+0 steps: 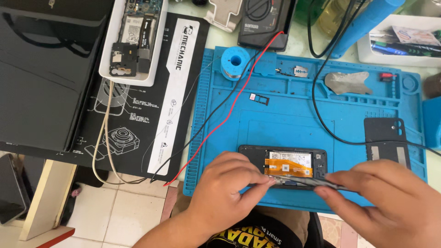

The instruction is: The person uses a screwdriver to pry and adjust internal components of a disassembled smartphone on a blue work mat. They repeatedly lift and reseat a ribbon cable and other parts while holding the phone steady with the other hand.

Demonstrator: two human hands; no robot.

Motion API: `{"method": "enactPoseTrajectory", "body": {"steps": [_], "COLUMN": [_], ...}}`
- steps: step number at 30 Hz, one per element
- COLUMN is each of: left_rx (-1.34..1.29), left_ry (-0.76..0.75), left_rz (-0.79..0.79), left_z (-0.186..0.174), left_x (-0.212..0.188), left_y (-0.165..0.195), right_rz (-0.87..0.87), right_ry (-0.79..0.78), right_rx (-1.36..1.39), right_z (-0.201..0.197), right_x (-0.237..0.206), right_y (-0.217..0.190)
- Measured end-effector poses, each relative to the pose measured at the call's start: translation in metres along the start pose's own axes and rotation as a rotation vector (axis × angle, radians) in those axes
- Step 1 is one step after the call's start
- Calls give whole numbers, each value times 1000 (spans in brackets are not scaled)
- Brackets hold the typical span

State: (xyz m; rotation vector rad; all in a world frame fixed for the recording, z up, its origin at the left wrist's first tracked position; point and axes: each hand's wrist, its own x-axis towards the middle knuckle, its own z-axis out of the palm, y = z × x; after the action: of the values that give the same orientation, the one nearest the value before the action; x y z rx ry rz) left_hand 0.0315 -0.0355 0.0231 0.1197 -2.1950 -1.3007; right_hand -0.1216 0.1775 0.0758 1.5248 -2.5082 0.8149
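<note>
Head view: 2 hands, left (225, 188) and right (386, 193), pinch opened phone (285, 166) lying left-right.

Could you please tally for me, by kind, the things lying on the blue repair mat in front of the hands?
Opened phones, under the left hand and right hand: 1
Black back covers: 1
Solder spools: 1
Thin metal pry plates: 1
SIM trays: 1
Cables crossing the blue repair mat: 3, two black, one red
Total: 8

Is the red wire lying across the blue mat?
Yes, the red wire runs diagonally over the blue mat, left of the opened phone.
</note>
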Motion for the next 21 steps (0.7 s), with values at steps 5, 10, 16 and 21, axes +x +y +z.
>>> {"method": "enactPoseTrajectory", "body": {"steps": [5,10,16,21], "left_rx": [1,1,11,-17], "left_ry": [22,20,14,13], "left_rz": [-13,3,-1,-21], "left_z": [0,1,0,1], "left_x": [0,-1,-1,-1], "left_y": [-1,-3,-3,-3], "right_rz": [-79,-67,-94,-43], "right_ry": [10,18,-5,16], "right_rx": [10,3,-25,4], "right_z": [-2,0,-1,-2], "right_x": [-6,-9,-4,-4], "right_y": [8,8,4,3]}}
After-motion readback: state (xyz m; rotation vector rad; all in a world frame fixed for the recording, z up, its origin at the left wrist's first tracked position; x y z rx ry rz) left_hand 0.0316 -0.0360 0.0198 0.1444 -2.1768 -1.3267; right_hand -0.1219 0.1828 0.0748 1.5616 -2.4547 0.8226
